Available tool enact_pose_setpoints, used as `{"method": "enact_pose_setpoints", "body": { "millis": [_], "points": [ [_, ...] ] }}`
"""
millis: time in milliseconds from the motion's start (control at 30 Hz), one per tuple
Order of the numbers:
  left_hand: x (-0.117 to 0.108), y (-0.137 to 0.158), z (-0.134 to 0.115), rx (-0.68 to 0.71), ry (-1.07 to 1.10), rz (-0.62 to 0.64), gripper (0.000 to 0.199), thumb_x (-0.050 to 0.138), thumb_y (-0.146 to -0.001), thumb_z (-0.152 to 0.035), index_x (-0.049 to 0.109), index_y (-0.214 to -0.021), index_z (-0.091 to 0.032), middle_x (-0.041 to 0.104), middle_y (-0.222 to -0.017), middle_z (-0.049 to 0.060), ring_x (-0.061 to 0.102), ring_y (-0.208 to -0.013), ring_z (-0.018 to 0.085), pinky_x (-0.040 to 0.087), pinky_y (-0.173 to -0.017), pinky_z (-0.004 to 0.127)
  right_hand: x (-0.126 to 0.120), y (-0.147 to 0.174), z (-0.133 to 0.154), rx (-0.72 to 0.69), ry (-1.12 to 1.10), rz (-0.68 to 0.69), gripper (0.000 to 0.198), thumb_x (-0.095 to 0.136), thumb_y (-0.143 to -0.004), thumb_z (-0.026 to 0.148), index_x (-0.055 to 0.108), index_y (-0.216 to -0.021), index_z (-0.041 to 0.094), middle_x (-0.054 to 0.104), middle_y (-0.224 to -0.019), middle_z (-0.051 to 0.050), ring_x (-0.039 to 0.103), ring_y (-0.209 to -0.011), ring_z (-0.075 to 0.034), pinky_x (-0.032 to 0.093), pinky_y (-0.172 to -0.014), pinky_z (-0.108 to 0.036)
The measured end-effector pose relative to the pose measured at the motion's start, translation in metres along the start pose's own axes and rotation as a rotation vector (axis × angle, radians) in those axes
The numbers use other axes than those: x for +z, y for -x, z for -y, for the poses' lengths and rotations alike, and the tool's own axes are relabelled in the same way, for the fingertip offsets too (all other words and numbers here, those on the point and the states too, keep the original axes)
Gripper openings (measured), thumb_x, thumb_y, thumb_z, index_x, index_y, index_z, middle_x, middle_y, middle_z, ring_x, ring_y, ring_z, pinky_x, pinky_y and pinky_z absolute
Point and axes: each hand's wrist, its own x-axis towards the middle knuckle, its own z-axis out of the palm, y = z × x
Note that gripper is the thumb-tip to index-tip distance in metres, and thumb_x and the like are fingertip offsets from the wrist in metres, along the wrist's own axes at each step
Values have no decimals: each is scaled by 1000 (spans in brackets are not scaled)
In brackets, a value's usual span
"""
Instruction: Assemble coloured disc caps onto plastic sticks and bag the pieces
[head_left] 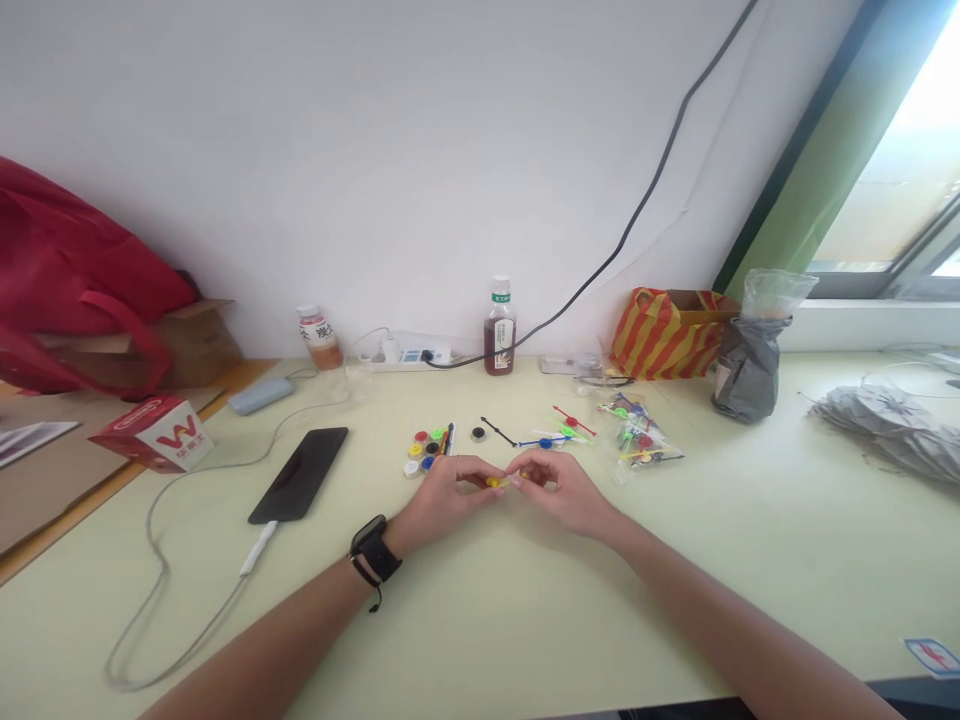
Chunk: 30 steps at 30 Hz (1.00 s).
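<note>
So the little yellow piece (pixel 494 482) runs more or less sideways, long axis going across from one hand to the other. Which end is the pointy one I can't tell, since fingertips cover a good part of it, and I can't say if the yellow at both hands is one part or two. It's on the near side of the dark-drink bottle (pixel 500 335), pretty much straight in front of it.

As for the hands, the yellow bit sits right at the tips, between them. Left hand (pixel 457 488) has thumb and finger pinched on it, gap really narrow. Right hand (pixel 559 490) is pinched up the same way on the yellow at its own tips, and the two hands meet or nearly meet there.

Using that bottle again: black arrow (pixel 499 431) lies just in front of it, slanting, its right end nearer the camera. Blue arrow (pixel 546 442) is front-right of the bottle, lying mostly crosswise. The bunch of coloured discs (pixel 426 449) is front-left of the bottle.
</note>
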Motion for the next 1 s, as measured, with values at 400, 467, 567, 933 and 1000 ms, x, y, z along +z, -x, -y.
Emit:
{"method": "enact_pose_setpoints", "body": {
  "millis": [400, 467, 567, 933, 1000],
  "points": [
    [1, 2, -5, -74, 204, 46, 31, 73, -91, -41, 79, -110, -16, 78, -109, 12, 73, -98, 23, 59, -90, 35, -3, -2, -2, -18, 28, -32, 25, 61, -95, 42, 69, -103, 20, 59, -76, -1, 55, -70, -17, 44, -62, -29],
    [-1, 1, -5, -115, 299, 89, 33, 71, -94, -41, 77, -115, -16, 77, -109, 13, 73, -99, 24, 59, -89, 36, -3, -2, -3, -11, 9, -50, 26, 60, -95, 42, 67, -108, 21, 59, -81, -2, 56, -70, -16, 45, -62, -28],
    [-3, 0, -3, -154, 370, 66, 33, 77, -89, -38, 76, -114, -16, 77, -105, 11, 73, -96, 23, 59, -87, 34, -3, -1, -3, -1, -26, -136, 36, 61, -94, 42, 59, -126, 24, 62, -97, -3, 58, -69, -14, 47, -61, -28],
    [-7, -6, 0, -189, 470, -123, 35, 85, -80, -37, 79, -104, -12, 76, -87, 8, 73, -78, 19, 62, -78, 34, -2, 4, -3, -129, 68, -157, 50, 55, -97, 35, 49, -146, 27, 60, -89, -2, 53, -66, -15, 47, -60, -29],
    [-8, -5, 1, -185, 469, -116, 36, 85, -81, -38, 79, -105, -13, 77, -89, 9, 73, -79, 19, 62, -80, 35, 0, 5, -3, -136, 78, -126, 60, 56, -97, 34, 39, -155, 30, 59, -93, -2, 51, -65, -14, 47, -60, -29]
  ]
}}
